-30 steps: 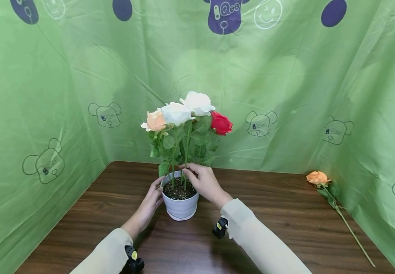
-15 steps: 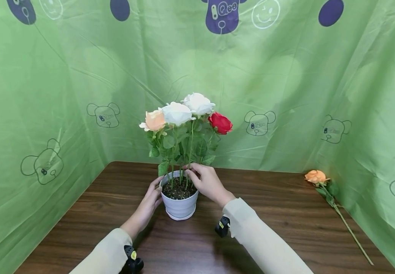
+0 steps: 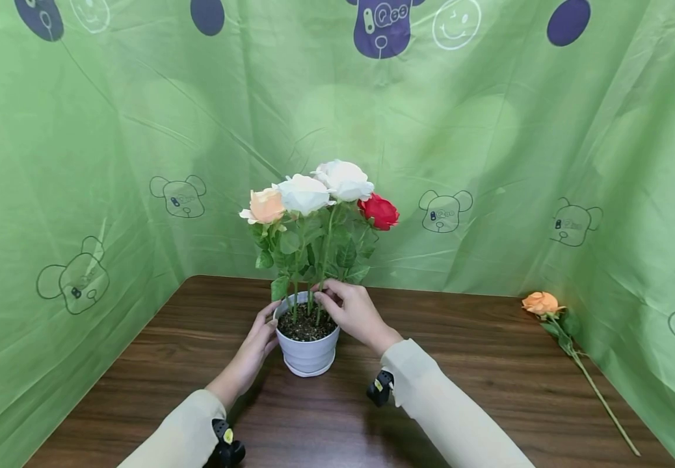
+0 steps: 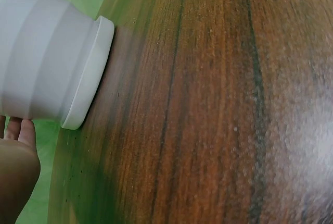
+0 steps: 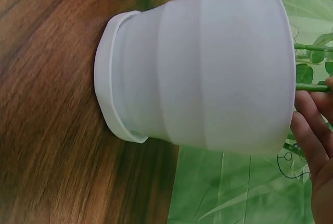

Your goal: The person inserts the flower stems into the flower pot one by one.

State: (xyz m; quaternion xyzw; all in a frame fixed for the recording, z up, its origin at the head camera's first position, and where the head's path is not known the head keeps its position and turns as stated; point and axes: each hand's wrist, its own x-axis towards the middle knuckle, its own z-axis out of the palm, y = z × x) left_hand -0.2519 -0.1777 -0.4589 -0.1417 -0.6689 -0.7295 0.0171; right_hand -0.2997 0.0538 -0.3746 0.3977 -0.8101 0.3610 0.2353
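A white flower pot (image 3: 308, 354) filled with dark soil (image 3: 305, 328) stands upright on its saucer. Planted in it are a peach rose (image 3: 265, 207), a front white rose (image 3: 302, 195), a rear white rose (image 3: 344, 181) and a red rose (image 3: 380, 212). My left hand (image 3: 253, 348) holds the pot's left side, cupped against the wall; its fingers touch the pot in the left wrist view. Just above the rim, my right hand (image 3: 356, 313) pinches a green stem (image 5: 312, 87), which appears to lead up to the rear white rose. Leaves and the hand partly hide the other stems.
An orange rose (image 3: 541, 303) with a long stem lies on the brown wooden table (image 3: 466, 351) at the far right. Green printed cloth (image 3: 489, 143) hangs behind the table and along both sides. Each sleeve carries a black wrist camera (image 3: 380, 388).
The rear white rose has shifted slightly right and down, and its stem leans more to the right. My right hand moved a little right with it. The left hand stays on the pot.
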